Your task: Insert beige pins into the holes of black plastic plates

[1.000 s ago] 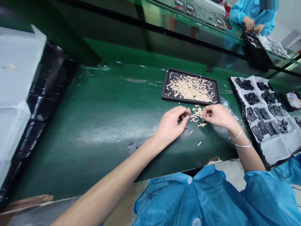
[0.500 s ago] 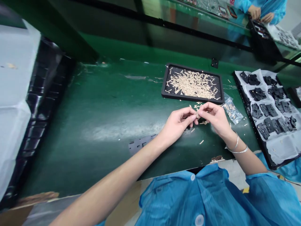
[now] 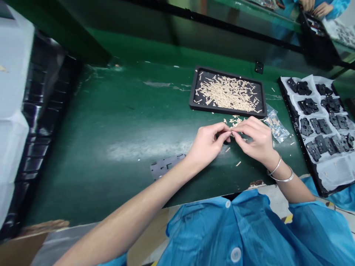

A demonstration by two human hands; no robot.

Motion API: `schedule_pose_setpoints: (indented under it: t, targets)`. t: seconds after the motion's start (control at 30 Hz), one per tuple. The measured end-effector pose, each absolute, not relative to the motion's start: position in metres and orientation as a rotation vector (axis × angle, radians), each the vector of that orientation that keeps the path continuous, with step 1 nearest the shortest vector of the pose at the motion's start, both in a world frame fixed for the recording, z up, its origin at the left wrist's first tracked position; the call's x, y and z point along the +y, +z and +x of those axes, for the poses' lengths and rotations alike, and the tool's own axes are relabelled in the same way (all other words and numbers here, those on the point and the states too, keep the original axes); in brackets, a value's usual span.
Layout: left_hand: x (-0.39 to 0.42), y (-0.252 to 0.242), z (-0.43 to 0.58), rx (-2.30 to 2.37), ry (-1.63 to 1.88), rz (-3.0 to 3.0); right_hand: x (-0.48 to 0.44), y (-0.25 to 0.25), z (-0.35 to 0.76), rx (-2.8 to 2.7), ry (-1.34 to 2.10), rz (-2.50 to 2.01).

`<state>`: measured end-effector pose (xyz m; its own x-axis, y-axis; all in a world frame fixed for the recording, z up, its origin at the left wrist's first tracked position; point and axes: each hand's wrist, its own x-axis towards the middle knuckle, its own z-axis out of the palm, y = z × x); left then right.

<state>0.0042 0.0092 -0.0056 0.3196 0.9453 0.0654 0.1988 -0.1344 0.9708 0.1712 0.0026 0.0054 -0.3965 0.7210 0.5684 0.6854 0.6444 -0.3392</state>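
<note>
My left hand [image 3: 206, 144] and my right hand [image 3: 255, 138] meet fingertip to fingertip just above the green table [image 3: 124, 122]. Both are pinched together on a small part that I cannot make out between the fingers. Under them lie scattered beige strips [image 3: 235, 121]. Just beyond stands a black tray [image 3: 194, 92] heaped with the same beige strips. A flat grey plate [image 3: 165, 165] lies by my left wrist.
A small clear bag [image 3: 276, 125] lies right of my hands. At the right, a black tray with white liner [image 3: 331, 168] holds several black parts. A stack of black trays [image 3: 41, 122] stands at the left. Another person's hands [image 3: 314, 6] work at the far right.
My hands rose from the loose strips and came together, fingertips touching. The view tilted down and shifted a little.
</note>
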Motion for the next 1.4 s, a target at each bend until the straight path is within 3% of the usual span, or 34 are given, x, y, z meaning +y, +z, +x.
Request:
schedule_pose_setpoints:
  t: [0.3, 0.53, 0.7, 0.9, 1.13, 1.4]
  targets:
    - [0.013, -0.001, 0.002, 0.968, 0.832, 1.393, 0.010, 0.008, 0.176, -2.203, 0.073, -1.003]
    - [0.015, -0.003, 0.002, 0.881, 0.889, 1.057, 0.013, 0.009, 0.184, -2.012, -0.013, -1.302]
    - [0.015, -0.005, 0.003, 0.853, 0.905, 0.933, 0.006, 0.006, 0.175, -2.031, -0.013, -1.137]
    - [0.014, -0.008, 0.001, 0.867, 0.873, 0.990, 0.000, 0.001, 0.167, -2.048, -0.111, -1.012]
    - [0.011, -0.002, 0.001, 0.913, 0.905, 1.231, -0.002, 0.004, 0.162, -1.866, 0.189, -1.220]
    - [0.009, 0.000, 0.001, 0.946, 0.927, 1.375, 0.001, 0.000, 0.168, -2.031, -0.068, -1.033]
